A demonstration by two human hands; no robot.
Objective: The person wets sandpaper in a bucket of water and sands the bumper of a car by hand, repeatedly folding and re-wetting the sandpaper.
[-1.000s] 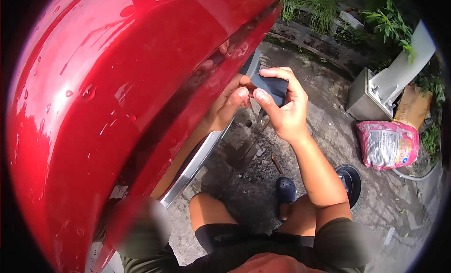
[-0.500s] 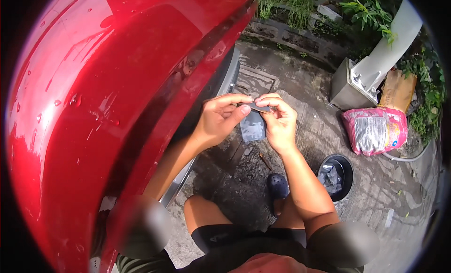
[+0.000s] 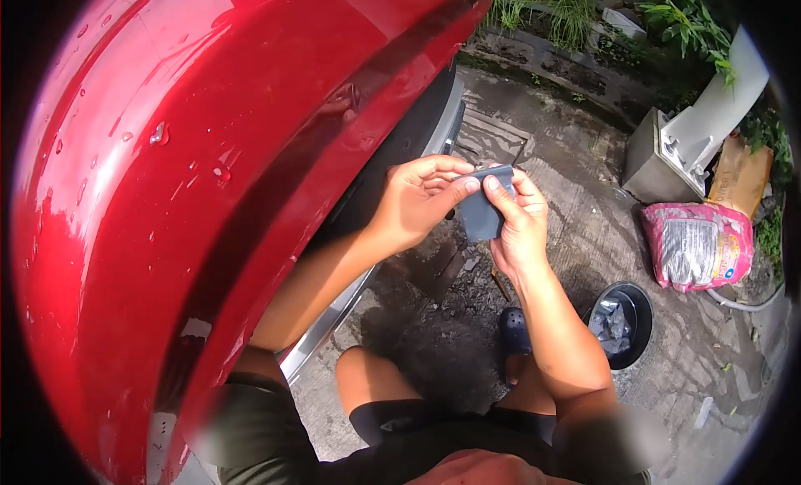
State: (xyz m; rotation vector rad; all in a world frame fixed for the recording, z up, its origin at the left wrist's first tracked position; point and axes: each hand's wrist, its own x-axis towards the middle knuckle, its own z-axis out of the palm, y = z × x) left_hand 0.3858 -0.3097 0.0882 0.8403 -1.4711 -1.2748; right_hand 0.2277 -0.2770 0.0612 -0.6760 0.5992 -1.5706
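Note:
A small piece of dark grey sandpaper (image 3: 481, 214) is pinched between my two hands, with its top edge bent over and the rest hanging down. My left hand (image 3: 421, 199) grips the upper left edge between thumb and fingers. On the other side my right hand (image 3: 519, 214) presses its thumb on the front of the sheet, its fingers behind. Close to my left forearm is the wet red car panel (image 3: 225, 151), dotted with water drops and pale scuffs. Part of the sheet is hidden by my fingers.
A black bucket (image 3: 647, 327) with crumpled, shiny grey pieces inside stands right of my right forearm. Farther right lie a pink-and-white sack (image 3: 697, 247) and flattened cardboard (image 3: 739, 174), beside a pale post on a concrete base (image 3: 653, 166). A dark clog (image 3: 515, 330) is on my foot.
The sandpaper has turned from nearly edge-on, with a paler face below, to show its dark face. My right thumb now lies across its front. The whole view has shifted slightly.

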